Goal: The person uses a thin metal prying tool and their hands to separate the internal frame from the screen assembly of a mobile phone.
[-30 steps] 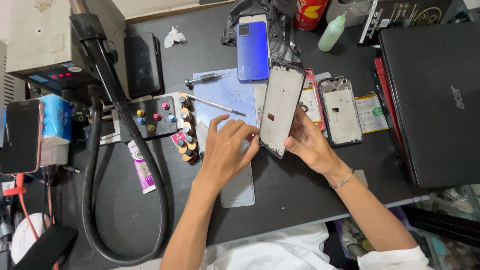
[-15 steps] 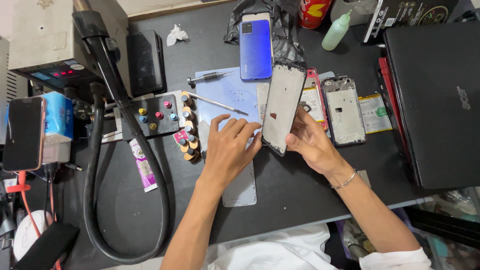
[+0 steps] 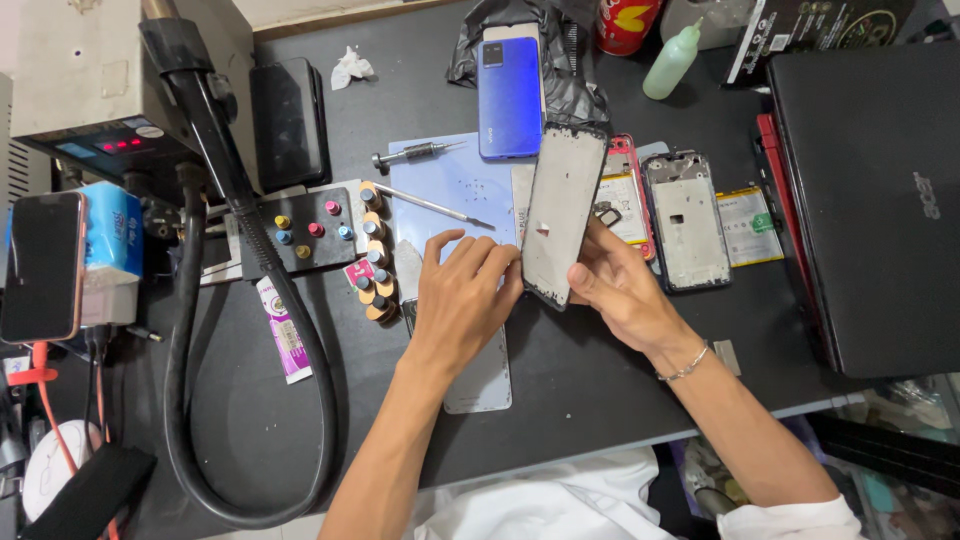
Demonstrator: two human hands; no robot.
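Phone screen panel (image 3: 562, 215) held tilted above the middle of the tabletop (image 3: 590, 390).

Gripped along its lower edge by both hands: left hand (image 3: 462, 290) with fingers curled against its left side, right hand (image 3: 622, 290) clamped from the right. Behind it, toward the far edge, a blue phone (image 3: 509, 95) on a black bag (image 3: 570, 80); beside it, an open phone frame (image 3: 686, 220). Near the left hand, a black block (image 3: 305, 232) holding coloured bits. Green squeeze bottle (image 3: 675, 62) upright at the far edge.

A phone repair workshop: a hot-air station (image 3: 120, 100) at ten o'clock, screwdrivers (image 3: 425, 203) near centre, opened phone frames (image 3: 686, 220) at two o'clock, a dark workbench (image 3: 590, 400).
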